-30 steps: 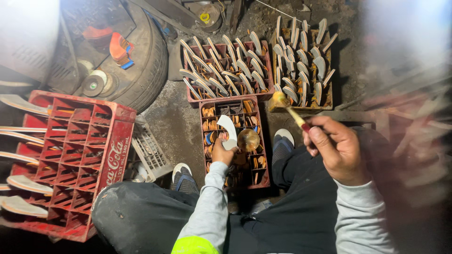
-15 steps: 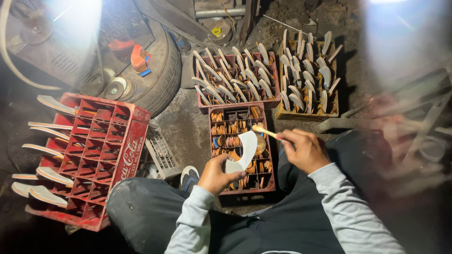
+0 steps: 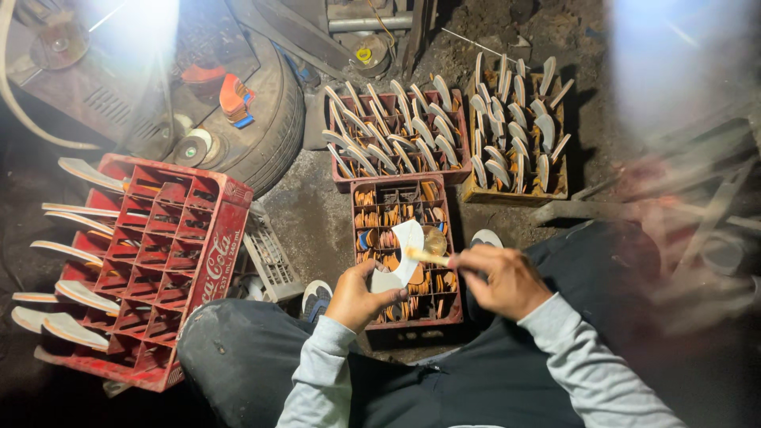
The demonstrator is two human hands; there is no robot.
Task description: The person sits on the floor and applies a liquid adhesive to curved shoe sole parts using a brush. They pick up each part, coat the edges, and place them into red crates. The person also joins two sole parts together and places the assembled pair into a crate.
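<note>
Nearest to the camera are the person's knees in dark trousers and two grey sleeves. The left hand [image 3: 358, 297] is closed around the lower end of a white curved sole piece [image 3: 400, 255]; its fingers wrap the bottom edge. The piece stands almost upright, with the long axis going from the hand up and a little to the right, and the broad pale face turned to the camera. The right hand [image 3: 502, 279] is closed on a thin wooden brush stick [image 3: 428, 256], which lies nearly level and points left; its tip touches the sole piece near the middle.

Just behind the hands is a dark red crate [image 3: 406, 252] on the ground, its compartments filled with orange and brown small pieces. At the left stands a bright red bottle crate [image 3: 170, 261], tilted, with white lettering on its side wall; several pale sole pieces stick out of its left side. Between these two crates lies a small grey grid basket [image 3: 269, 257].

Farther away, another red crate [image 3: 396, 139] and a yellow crate [image 3: 515, 131] hold many white soles standing on edge. A black tyre [image 3: 269, 119] is at the upper left.
</note>
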